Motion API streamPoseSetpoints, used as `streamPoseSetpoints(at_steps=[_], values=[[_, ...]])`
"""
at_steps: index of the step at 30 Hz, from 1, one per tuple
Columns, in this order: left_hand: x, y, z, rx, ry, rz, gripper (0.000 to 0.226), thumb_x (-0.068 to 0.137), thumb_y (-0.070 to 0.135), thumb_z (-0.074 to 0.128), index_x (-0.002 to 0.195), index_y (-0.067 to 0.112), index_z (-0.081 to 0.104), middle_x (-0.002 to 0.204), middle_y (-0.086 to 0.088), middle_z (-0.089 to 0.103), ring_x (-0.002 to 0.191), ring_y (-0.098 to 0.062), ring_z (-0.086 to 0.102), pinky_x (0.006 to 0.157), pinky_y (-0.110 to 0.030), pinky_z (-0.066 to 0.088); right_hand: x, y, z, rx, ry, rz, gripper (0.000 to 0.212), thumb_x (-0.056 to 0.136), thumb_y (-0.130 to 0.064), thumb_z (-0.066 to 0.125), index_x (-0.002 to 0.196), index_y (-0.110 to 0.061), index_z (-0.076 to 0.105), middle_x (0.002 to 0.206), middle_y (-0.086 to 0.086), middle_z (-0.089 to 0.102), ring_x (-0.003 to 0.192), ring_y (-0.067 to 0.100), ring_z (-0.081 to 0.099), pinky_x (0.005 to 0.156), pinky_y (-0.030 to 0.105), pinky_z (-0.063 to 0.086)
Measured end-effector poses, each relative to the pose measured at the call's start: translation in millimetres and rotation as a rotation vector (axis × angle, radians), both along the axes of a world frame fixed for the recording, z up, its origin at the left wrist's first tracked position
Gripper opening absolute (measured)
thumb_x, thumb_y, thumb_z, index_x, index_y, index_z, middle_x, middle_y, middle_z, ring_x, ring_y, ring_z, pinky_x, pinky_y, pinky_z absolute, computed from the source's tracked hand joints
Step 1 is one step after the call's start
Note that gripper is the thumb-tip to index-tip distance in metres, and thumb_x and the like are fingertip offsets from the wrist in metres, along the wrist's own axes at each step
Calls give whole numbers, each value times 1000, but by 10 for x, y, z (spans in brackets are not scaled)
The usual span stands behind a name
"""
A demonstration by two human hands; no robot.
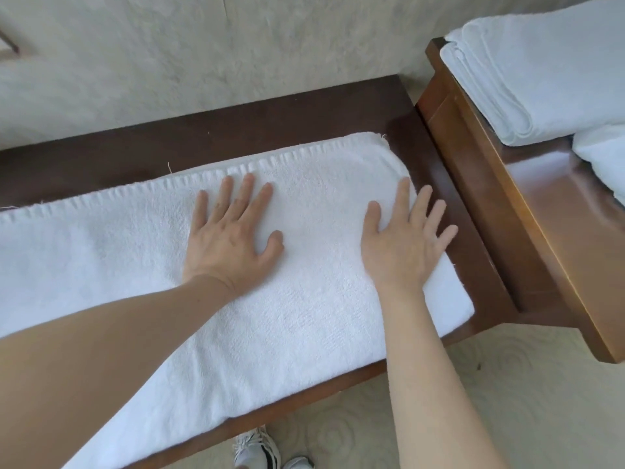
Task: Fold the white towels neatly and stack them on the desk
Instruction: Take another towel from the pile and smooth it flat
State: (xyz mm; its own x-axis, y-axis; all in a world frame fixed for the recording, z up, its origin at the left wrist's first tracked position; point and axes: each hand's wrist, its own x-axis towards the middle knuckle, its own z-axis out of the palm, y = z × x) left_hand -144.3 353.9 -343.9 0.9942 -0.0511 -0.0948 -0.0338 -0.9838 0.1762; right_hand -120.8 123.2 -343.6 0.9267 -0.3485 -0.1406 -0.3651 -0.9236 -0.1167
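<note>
Now both hands lie flat on a long white terry towel (135, 265) spread along a low dark brown wooden bench (236, 130) that stands against a pale textured wall (203, 45). The left hand (230, 238) rests palm down near the middle of the cloth, its fingers straight and spread wide, the thumb out to the side. The right hand (402, 245) rests at the towel's right end, fingers straight and a little apart; its outer fingers reach past the folded edge toward the bare wood. Neither hand grips anything. The towel's far edge shows a ribbed hem, and its right end looks doubled over, though the layers are hard to count from above. To the right, on a higher, lighter brown wooden desk (541, 248), sits a stack of folded white towels (541, 79), with another white cloth (602, 157) just in front of it, cut off by the frame. Below the bench, on pale patterned carpet (507, 384), a white and black sneaker (257, 448) shows.
</note>
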Motion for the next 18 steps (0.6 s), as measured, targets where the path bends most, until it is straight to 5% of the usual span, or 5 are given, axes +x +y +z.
streamPoseSetpoints(at_steps=[3, 9, 18], values=[[3, -11, 13, -4, 7, 8, 75, 91, 60, 18, 160, 34, 7, 168, 6, 2, 155, -18, -7, 125, -48, -5, -325, 59, 81, -13, 24, -182, 71, 102, -55, 16, 162, -19, 0, 168, 14, -5, 153, 38, -13, 117, 69, -3], [-8, -19, 20, -5, -4, 10, 75, 90, 60, 19, 160, 33, 9, 168, 6, 4, 155, -18, -5, 125, -48, -4, -831, 582, -18, 78, -58, 289, 64, 103, -59, 16, 161, -32, 7, 169, 4, -1, 156, 26, -6, 123, 59, -1], [-7, 2, 27, -3, -6, -2, 74, 92, 59, 20, 160, 33, 9, 169, 5, 4, 155, -20, -4, 124, -49, -4, -713, 131, 105, 136, -1, -97, 70, 103, -57, 16, 162, -23, -3, 169, 3, -10, 154, 28, -15, 121, 60, -9]])
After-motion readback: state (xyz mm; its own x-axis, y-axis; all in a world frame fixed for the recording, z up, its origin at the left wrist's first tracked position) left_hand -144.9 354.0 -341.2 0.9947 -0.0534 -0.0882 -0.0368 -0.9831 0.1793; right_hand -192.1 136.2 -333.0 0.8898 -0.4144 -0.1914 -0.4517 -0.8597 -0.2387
